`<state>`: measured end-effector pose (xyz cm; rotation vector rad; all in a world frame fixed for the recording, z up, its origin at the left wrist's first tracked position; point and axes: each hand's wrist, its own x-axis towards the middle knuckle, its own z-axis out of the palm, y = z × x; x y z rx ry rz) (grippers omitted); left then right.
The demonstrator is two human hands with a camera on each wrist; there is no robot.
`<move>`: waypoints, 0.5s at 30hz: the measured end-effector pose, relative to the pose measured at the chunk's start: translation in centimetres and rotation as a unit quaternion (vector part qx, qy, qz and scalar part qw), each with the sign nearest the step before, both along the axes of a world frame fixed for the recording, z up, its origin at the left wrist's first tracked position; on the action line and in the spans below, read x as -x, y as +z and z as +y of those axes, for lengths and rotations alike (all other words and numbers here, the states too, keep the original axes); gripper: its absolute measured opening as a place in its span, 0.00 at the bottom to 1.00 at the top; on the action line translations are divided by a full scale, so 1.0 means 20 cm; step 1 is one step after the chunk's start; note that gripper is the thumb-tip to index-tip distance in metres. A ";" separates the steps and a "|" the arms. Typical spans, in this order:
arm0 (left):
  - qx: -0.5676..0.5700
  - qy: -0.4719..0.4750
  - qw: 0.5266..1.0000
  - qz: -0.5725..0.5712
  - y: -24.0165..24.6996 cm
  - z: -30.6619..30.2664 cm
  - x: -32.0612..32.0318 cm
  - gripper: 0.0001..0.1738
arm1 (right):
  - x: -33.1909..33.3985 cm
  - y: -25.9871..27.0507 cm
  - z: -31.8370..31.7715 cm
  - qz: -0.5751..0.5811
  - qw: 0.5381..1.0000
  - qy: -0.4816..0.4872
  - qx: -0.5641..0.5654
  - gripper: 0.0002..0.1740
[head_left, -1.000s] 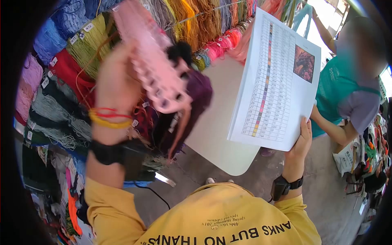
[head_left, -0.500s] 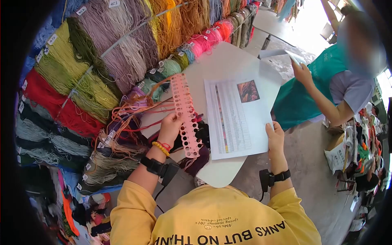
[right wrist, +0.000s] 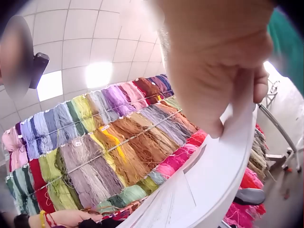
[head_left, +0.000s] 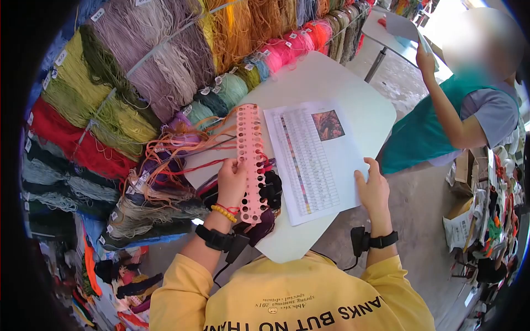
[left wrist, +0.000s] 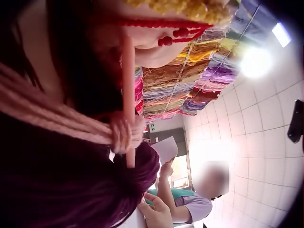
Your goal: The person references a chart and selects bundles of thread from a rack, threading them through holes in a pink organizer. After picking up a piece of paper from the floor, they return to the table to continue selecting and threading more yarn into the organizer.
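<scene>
My left hand (head_left: 232, 185) grips a long pink perforated thread card (head_left: 251, 165) at its left edge, over the white table (head_left: 270, 240). Orange and red strands (head_left: 212, 142) trail from the card to the left, and dark purple and black skeins hang at its lower end. In the left wrist view, pale pink yarn (left wrist: 126, 135) is looped through the card, beside a dark purple skein (left wrist: 137, 175). My right hand (head_left: 374, 190) pinches the right edge of a printed sheet (head_left: 309, 165), which bears a colour table and a small picture. The sheet bends between thumb and fingers in the right wrist view.
Rails of coloured yarn skeins (head_left: 160, 60) fill the left and back. A person in a teal apron (head_left: 419, 132) stands to the right, holding up a paper (head_left: 403, 27). Behind that person are heaped goods and boxes (head_left: 466, 220); another table (head_left: 381, 36) stands farther back.
The thread card, held high at the left a second ago, has come down beside the sheet over the table. The sheet has also lowered and shifted left. The other person has raised their paper.
</scene>
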<state>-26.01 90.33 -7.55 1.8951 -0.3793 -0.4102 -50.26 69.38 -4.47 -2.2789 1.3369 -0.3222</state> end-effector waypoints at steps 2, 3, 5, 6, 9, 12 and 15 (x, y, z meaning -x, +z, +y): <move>0.010 0.013 1.000 0.007 -0.01 0.02 0.01 0.10 | 0.00 0.01 0.00 0.028 0.999 0.037 -0.020 0.24; 0.031 0.025 0.999 0.009 -0.01 0.02 0.02 0.09 | 0.00 0.01 0.00 0.042 0.997 0.056 -0.029 0.24; 0.074 0.049 0.996 0.012 -0.02 0.02 0.04 0.10 | 0.02 0.00 0.00 0.044 0.996 0.071 -0.035 0.25; 0.052 0.054 0.997 0.005 0.01 0.02 0.06 0.10 | 0.03 -0.01 0.00 0.044 0.995 0.078 -0.039 0.25; 0.026 0.061 0.998 -0.015 0.08 0.02 0.09 0.12 | 0.04 0.04 0.02 0.072 0.993 0.077 -0.062 0.25; 0.067 0.056 0.995 -0.040 0.04 0.05 0.09 0.14 | 0.04 0.08 0.02 0.003 0.993 0.093 0.076 0.22; 0.026 0.029 0.990 -0.133 0.07 0.08 0.11 0.16 | -0.02 0.13 0.00 -0.023 0.978 0.150 0.142 0.20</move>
